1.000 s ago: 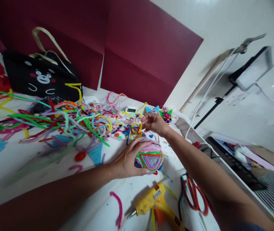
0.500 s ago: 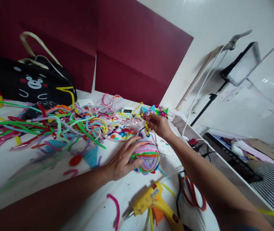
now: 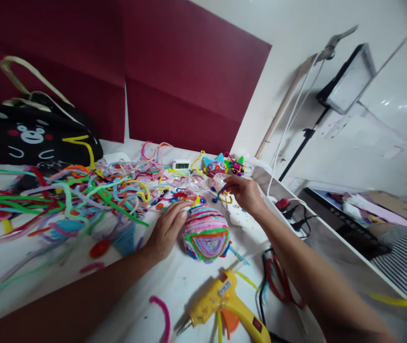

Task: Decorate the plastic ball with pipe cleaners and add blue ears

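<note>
A round craft piece [image 3: 206, 233], covered in coloured fuzzy strips with a triangle pattern, sits on the white table. My left hand [image 3: 169, 228] touches its left side; the fingers reach forward, somewhat apart, near a small yellow piece [image 3: 198, 200]. My right hand [image 3: 242, 190] is beyond the ball to the right, its fingertips pinched on a dark blue strip [image 3: 221, 191] with a yellow one hanging close by. Two small decorated cat-like faces [image 3: 214, 166] stand just behind my right hand.
Many loose fuzzy stems [image 3: 78, 190] cover the left. In front lie a yellow glue gun [image 3: 224, 300], red-handled scissors [image 3: 278, 281] and a magenta stem [image 3: 162, 314]. At the back are a black bag [image 3: 35, 138] and small digital display [image 3: 181, 165]. A person's striped clothing [image 3: 406, 257] shows at right.
My left hand has slid off the top of the ball to its left side. My right hand has lowered slightly, and the blue strip now shows at its fingertips. The camera view has shifted.
</note>
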Tool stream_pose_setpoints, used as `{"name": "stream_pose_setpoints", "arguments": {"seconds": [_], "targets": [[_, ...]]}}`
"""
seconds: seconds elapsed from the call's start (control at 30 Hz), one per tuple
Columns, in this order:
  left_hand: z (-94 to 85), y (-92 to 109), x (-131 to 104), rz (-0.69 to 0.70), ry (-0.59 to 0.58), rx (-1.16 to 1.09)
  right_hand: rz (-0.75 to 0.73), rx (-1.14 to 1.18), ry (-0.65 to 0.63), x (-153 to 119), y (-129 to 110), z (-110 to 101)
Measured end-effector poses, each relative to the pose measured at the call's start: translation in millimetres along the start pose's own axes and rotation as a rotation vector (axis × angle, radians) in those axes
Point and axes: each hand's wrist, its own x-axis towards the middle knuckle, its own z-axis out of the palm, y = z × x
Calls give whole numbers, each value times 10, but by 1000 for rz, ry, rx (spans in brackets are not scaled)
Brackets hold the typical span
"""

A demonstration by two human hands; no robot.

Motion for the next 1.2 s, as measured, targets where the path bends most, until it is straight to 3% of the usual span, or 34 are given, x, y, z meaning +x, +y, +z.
{"name": "stream_pose_setpoints", "arguments": {"seconds": [0.3, 0.4, 0.67, 0.77, 0.87, 1.03, 1.2], "targets": [[7, -78, 41, -109, 51, -19, 110, 64, 99, 31, 206, -313], [8, -108, 50, -159, 57, -20, 88, 102, 47, 61, 162, -320], [-20, -133, 94, -190, 108, 61, -1, 142, -213, -74, -162, -4], [-31, -75, 121, -144, 124, 76, -207, -46, -274, -129, -364, 164], [-37, 10, 133, -68, 129, 94, -303, -123, -318, -121, -529, 300], [-57, 74, 131, -50, 185, 142, -268, 59, -368, -95, -644, 395], [-104, 141, 171, -55, 214, 149, -233, 150, -370, -150, -712, 341]]}}
